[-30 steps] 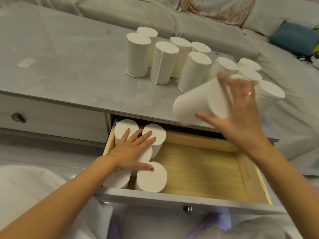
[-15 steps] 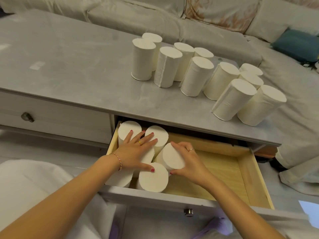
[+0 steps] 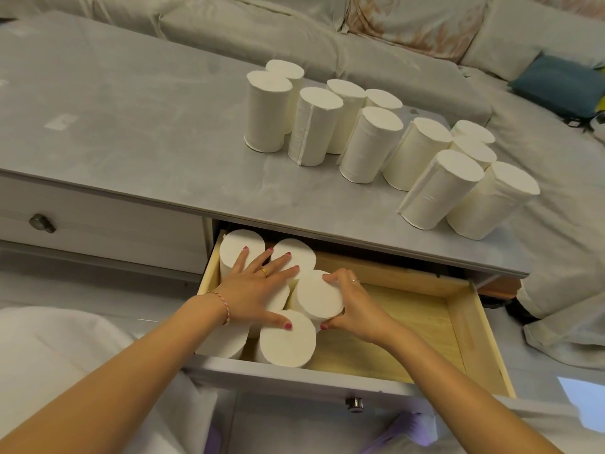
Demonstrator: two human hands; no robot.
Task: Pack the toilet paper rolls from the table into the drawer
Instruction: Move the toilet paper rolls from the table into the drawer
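Several white toilet paper rolls point(image 3: 366, 142) stand upright on the grey table point(image 3: 131, 136). Below its edge the wooden drawer point(image 3: 458, 326) is pulled out, and several rolls stand packed in its left end. My right hand point(image 3: 352, 306) grips a slightly tilted roll point(image 3: 316, 294) from its right side, pressing it against the others. My left hand point(image 3: 258, 286) lies flat with spread fingers on top of the packed rolls, its thumb touching the front roll point(image 3: 288, 339).
The drawer's right half shows bare wood. A shut drawer with a dark knob point(image 3: 41, 222) sits to the left. A grey sofa with a blue cushion point(image 3: 556, 85) runs behind and to the right of the table.
My right hand carried a roll from above the table down into the drawer and set it against the packed rolls. The left hand stayed on the packed rolls.
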